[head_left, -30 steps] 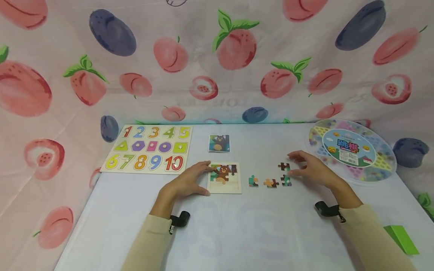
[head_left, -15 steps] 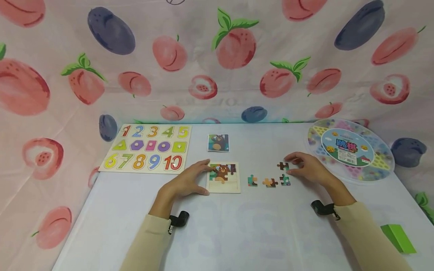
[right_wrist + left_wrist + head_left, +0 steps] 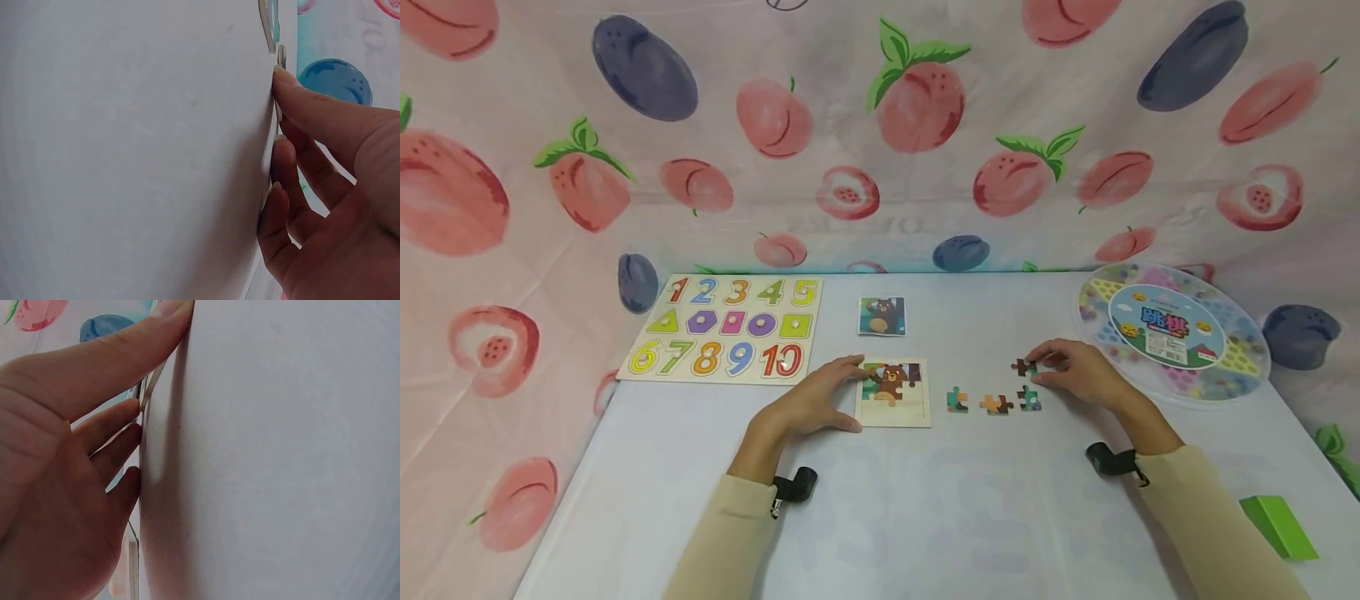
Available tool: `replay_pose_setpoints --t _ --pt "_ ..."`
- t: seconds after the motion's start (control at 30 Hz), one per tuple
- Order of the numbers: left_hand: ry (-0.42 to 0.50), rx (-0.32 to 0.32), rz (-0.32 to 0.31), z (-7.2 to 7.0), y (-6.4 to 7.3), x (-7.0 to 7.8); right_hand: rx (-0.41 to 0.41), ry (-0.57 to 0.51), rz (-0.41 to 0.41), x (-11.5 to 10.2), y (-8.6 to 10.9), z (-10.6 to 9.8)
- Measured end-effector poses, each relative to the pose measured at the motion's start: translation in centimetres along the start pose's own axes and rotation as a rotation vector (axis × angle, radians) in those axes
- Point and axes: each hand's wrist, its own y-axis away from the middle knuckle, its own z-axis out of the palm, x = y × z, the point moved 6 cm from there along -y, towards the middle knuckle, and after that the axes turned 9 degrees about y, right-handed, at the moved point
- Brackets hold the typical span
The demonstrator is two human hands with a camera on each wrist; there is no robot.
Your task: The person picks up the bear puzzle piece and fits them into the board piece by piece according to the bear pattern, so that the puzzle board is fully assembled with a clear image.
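Observation:
My left hand [image 3: 812, 402] holds the left side of a wooden puzzle board [image 3: 913, 414], thumb at the near corner and fingers at the far one. A partly assembled bear picture fills the board's far part; bare wood shows below. To the right, my right hand [image 3: 1078, 371] pinches a dark brown jigsaw piece [image 3: 1021, 367] between thumb and fingers, low at the tabletop. In the right wrist view the thumb [image 3: 312, 106] presses on the piece's edge. Loose nearby lie a green-and-orange piece [image 3: 957, 401], an orange-and-brown piece [image 3: 996, 405] and a green piece [image 3: 1029, 399].
A bear picture card [image 3: 882, 317] lies beyond the board. At the back left is a number-and-shape board [image 3: 812, 367]; a round game box [image 3: 1167, 327] sits at the back right. A green block [image 3: 1279, 527] stands near the right edge. Fruit-print cloth [image 3: 917, 192] hangs behind.
My right thumb and fingers have closed in on the dark brown piece, moving slightly left. The left hand stays on the puzzle board, and the other loose pieces lie as before.

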Motion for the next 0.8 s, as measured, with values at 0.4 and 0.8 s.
replay_pose_setpoints --t 0.4,0.8 --pt "0.007 -0.012 0.0 0.1 0.0 -0.1 0.009 -0.002 -0.024 -0.3 0.0 -0.1" --pt "-0.012 -0.017 0.025 -0.1 -0.2 -0.2 0.053 -0.057 -0.067 -2.8 -0.4 -0.8"
